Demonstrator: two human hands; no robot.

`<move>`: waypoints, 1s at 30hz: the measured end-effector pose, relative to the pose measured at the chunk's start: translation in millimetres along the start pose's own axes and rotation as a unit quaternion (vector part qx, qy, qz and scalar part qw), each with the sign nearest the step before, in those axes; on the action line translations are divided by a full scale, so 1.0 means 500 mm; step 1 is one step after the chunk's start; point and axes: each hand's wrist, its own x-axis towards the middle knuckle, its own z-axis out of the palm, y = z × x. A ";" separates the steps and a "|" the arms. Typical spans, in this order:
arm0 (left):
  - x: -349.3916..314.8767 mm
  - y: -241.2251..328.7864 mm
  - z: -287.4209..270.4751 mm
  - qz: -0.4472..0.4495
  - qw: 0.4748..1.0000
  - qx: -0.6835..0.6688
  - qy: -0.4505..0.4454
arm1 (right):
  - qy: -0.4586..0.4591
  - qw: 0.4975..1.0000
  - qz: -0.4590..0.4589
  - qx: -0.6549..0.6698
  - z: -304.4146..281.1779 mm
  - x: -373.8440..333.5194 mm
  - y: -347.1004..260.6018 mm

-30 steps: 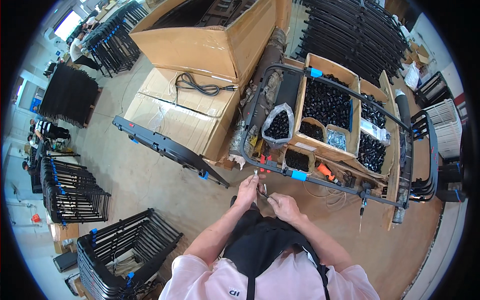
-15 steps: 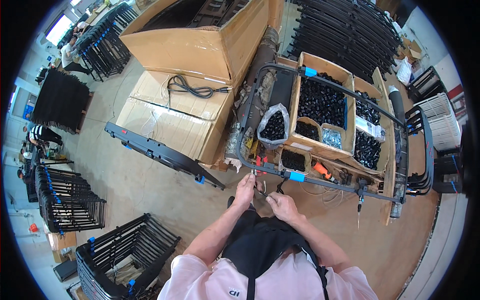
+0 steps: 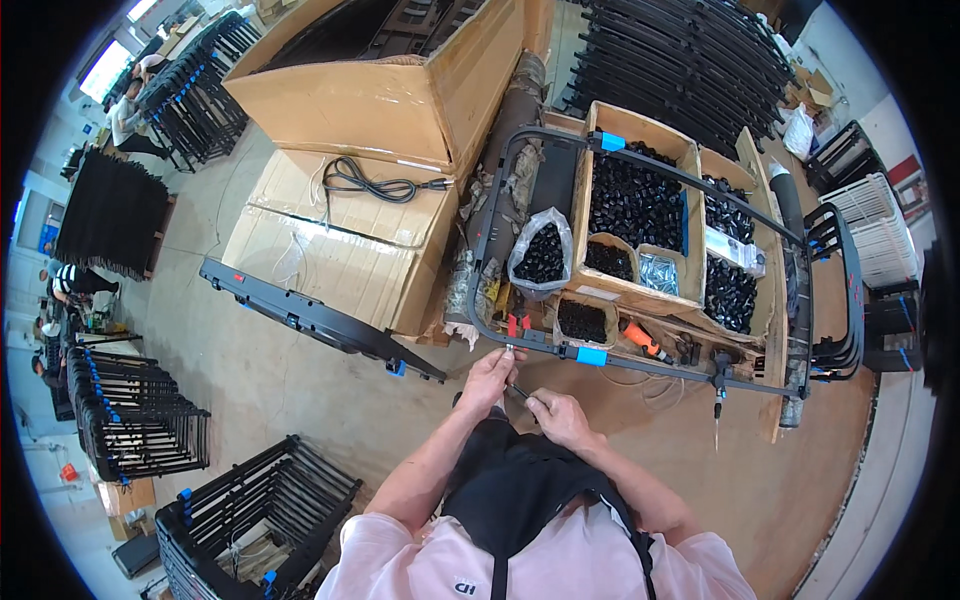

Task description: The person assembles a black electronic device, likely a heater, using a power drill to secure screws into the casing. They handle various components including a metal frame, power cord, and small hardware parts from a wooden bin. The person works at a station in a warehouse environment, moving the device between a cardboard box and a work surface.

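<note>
Rod [image 3: 518, 390], gripped by the right hand [image 3: 563, 417] beside the left hand [image 3: 489, 381] pinching a silvery piece [image 3: 510, 349], seems mid-positioning, next needing steady alignment.

Brownish floor [image 3: 690, 480], pale walls [image 3: 905, 425], bright window [image 3: 103, 72] at upper left.

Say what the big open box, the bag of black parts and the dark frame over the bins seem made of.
Big open box: cardboard, matte brown, judging by its folded panels.
Bag: probably thin plastic, translucent and crinkled at the mouth.
Dark frame: perhaps painted metal, given its slim, smooth bars, though plastic is possible.
</note>
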 end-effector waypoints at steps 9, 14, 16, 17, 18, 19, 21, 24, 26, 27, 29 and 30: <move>-0.016 0.046 0.022 0.024 0.975 0.197 0.100 | -0.012 0.998 0.037 0.039 0.002 0.017 -0.018; -0.008 0.076 0.015 -0.003 0.961 0.255 0.105 | -0.029 0.997 0.052 0.040 0.007 0.026 -0.033; 0.002 0.059 0.003 -0.012 0.965 0.242 0.101 | -0.020 0.998 0.040 0.040 0.014 0.033 -0.041; 0.009 0.033 -0.007 0.002 0.968 0.231 0.101 | -0.017 0.999 0.032 0.038 0.015 0.037 -0.046; 0.016 0.008 -0.018 0.016 0.970 0.220 0.101 | -0.024 0.998 0.038 0.037 0.016 0.039 -0.052; 0.017 0.017 -0.016 0.023 0.970 0.228 0.084 | -0.026 0.998 0.049 0.037 0.014 0.042 -0.052; 0.002 0.046 -0.007 0.035 0.968 0.243 0.051 | -0.027 0.997 0.059 0.035 0.017 0.045 -0.052; 0.002 0.035 -0.003 -0.021 0.987 0.145 0.070 | -0.032 0.997 0.057 0.029 0.028 0.048 -0.053; -0.006 0.048 0.021 -0.028 0.989 0.124 0.079 | -0.030 0.997 0.062 0.035 0.039 0.042 -0.025; -0.009 0.055 0.031 -0.032 0.990 0.113 0.083 | -0.021 0.998 0.057 0.032 0.043 0.038 -0.012; -0.011 0.050 0.041 -0.032 0.993 0.073 0.089 | -0.005 0.999 0.046 0.026 0.043 0.033 -0.003; -0.010 0.049 0.044 -0.032 0.994 0.054 0.092 | -0.004 0.997 0.062 0.034 0.043 0.033 0.002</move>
